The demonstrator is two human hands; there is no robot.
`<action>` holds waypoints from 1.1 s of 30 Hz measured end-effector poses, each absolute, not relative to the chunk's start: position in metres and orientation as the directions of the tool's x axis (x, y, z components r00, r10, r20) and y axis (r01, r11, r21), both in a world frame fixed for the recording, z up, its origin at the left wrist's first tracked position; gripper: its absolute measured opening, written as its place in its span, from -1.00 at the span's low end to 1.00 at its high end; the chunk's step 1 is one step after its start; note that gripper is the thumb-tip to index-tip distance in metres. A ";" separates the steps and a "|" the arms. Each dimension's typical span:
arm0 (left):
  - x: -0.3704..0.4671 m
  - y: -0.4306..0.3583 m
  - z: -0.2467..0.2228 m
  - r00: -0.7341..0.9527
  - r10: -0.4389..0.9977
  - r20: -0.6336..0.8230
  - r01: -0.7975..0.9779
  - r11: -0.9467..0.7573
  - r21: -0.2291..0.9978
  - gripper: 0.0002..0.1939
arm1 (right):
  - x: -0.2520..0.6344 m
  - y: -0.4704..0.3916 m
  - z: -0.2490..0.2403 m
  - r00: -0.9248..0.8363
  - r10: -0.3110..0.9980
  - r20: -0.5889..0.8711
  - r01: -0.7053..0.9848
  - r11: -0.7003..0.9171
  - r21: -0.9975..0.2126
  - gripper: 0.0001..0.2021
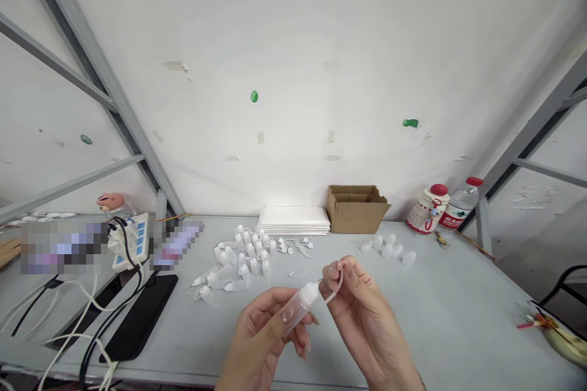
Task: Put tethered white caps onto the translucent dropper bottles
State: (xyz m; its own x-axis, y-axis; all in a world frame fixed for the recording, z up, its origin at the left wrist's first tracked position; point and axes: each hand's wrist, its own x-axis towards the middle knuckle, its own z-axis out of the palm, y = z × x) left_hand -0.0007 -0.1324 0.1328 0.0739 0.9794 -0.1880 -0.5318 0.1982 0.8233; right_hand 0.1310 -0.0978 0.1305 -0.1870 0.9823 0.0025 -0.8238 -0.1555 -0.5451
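My left hand (270,333) is closed around a small translucent squeeze bottle (299,310) with a white tip, tilted up to the right. Just right of the tip, my right hand (362,311) pinches a thin white cap strap (338,288) between thumb and fingers. Whether the strap's far end touches the bottle, I cannot tell. Beyond my left hand lie several capped squeeze bottles (251,250), some upright and some on their sides. A few loose white strap caps (290,248) rest beside them, and one single strap (298,274) lies nearer to me.
Behind stand a stack of white sheets (293,221) and an open cardboard box (360,217). Several uncapped bottles (387,249) sit at the right. A drink flask (426,211) and a water bottle (462,204) are farther right. Cables, a power strip (140,241) and a black phone (140,317) occupy the left.
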 end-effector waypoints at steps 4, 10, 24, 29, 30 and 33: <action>-0.002 -0.135 0.133 0.073 0.990 -0.122 -0.496 0.142 0.857 -0.70 | 0.130 -0.098 0.131 -0.185 0.983 -0.008 -0.805 -0.156 -0.573 -0.85; 0.004 -0.141 0.143 -0.030 0.995 -0.092 -0.437 0.069 0.897 -0.70 | 0.130 -0.100 0.135 -0.232 0.973 0.008 -0.742 -0.172 -0.648 -0.83; -0.003 -0.135 0.132 0.019 0.999 -0.038 -0.393 0.043 0.919 -0.77 | 0.131 -0.099 0.135 -0.215 0.976 0.044 -0.699 -0.122 -0.705 -0.85; 0.002 -0.139 0.139 -0.065 0.996 -0.066 -0.378 0.037 0.925 -0.76 | 0.130 -0.099 0.132 -0.175 0.984 0.039 -0.698 -0.096 -0.710 -0.86; 0.003 -0.139 0.139 -0.067 0.996 -0.066 -0.372 0.036 0.927 -0.75 | 0.130 -0.099 0.131 -0.175 0.984 0.038 -0.697 -0.096 -0.711 -0.86; 0.003 -0.139 0.139 -0.067 0.996 -0.057 -0.358 0.029 0.933 -0.74 | 0.131 -0.099 0.132 -0.175 0.984 0.039 -0.693 -0.095 -0.715 -0.86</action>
